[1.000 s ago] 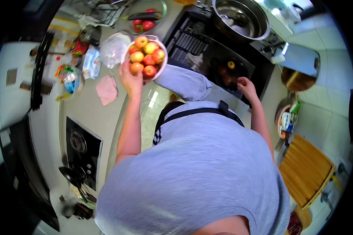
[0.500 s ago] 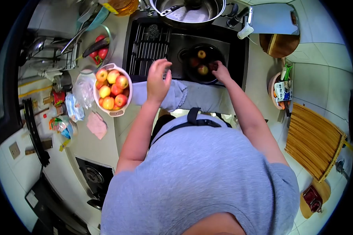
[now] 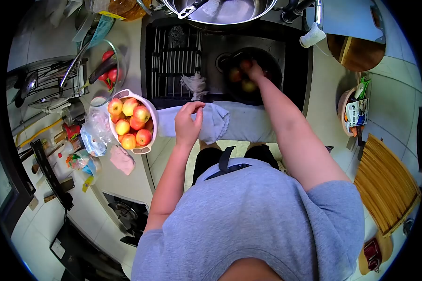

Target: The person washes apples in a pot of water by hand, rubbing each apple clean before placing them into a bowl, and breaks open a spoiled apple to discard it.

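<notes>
My right hand reaches down into a dark round basin in the sink. Its fingers are on a reddish apple, in deep shadow. Two more apples, a reddish one and a yellowish one, lie beside it. My left hand hovers in front of the sink, by a light blue towel. Its fingers are loosely bent, with nothing visible in them. To its left stands a white-and-pink colander full of red and yellow apples.
A black rack spans the sink's left side, with a whitish cloth on it. A large metal pan stands behind. At left a glass bowl holds an eggplant and red vegetables. A faucet rises at right.
My right hand has moved deeper into the basin, up and left, onto an apple. My left hand has dropped back from the rack toward the towel, its fingers more bent. The view has shifted.
</notes>
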`<action>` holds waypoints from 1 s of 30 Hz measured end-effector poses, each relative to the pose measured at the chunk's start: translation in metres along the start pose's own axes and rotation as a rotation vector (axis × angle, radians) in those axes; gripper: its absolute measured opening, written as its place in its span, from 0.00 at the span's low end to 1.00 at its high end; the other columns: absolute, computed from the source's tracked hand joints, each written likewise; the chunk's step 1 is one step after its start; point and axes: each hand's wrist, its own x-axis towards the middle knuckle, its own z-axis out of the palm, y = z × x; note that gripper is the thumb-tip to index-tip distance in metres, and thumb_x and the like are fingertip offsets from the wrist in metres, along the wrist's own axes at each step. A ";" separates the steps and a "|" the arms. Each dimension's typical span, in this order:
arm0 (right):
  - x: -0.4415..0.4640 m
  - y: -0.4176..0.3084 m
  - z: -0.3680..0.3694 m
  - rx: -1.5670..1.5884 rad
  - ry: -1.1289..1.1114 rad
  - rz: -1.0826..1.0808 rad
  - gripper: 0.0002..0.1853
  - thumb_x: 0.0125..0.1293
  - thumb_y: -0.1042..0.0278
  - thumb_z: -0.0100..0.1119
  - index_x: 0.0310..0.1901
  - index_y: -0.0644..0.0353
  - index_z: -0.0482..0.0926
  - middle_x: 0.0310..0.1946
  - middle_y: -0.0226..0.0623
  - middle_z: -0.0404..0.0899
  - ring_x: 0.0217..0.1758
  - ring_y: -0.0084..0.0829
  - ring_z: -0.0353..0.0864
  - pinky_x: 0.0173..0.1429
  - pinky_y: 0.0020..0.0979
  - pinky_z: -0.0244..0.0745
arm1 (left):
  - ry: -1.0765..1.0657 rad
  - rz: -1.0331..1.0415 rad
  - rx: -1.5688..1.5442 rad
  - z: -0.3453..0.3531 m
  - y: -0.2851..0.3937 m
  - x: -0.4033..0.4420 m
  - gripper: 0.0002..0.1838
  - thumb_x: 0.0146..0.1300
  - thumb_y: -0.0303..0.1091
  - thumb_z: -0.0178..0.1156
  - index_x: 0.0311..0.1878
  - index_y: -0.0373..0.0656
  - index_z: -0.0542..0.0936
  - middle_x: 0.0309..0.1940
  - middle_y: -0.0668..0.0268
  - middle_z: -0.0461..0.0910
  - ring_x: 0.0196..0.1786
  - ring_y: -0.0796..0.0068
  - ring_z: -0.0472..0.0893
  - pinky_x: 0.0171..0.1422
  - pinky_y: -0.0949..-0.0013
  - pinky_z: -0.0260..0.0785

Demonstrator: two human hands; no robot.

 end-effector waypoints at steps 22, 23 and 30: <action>-0.246 -0.128 -0.141 1.140 -0.370 -0.312 0.26 0.66 0.67 0.65 0.65 0.58 0.74 0.57 0.40 0.78 0.56 0.27 0.80 0.57 0.28 0.78 | 0.044 0.370 -0.075 0.063 0.087 0.038 0.35 0.50 0.35 0.77 0.63 0.44 0.75 0.47 0.53 0.74 0.48 0.53 0.79 0.54 0.59 0.75; -0.249 -0.129 -0.141 1.063 -0.264 -0.310 0.24 0.67 0.63 0.67 0.63 0.59 0.75 0.55 0.39 0.79 0.55 0.27 0.81 0.55 0.28 0.79 | 0.041 0.387 -0.077 0.063 0.092 0.036 0.35 0.50 0.35 0.77 0.63 0.44 0.75 0.47 0.53 0.74 0.48 0.53 0.79 0.54 0.59 0.75; -0.251 -0.123 -0.157 1.081 -0.381 -0.276 0.21 0.67 0.67 0.66 0.59 0.64 0.77 0.49 0.38 0.81 0.47 0.27 0.83 0.47 0.26 0.82 | 0.044 0.483 -0.002 0.057 0.109 0.030 0.33 0.47 0.37 0.78 0.59 0.46 0.79 0.41 0.55 0.79 0.44 0.55 0.81 0.50 0.58 0.77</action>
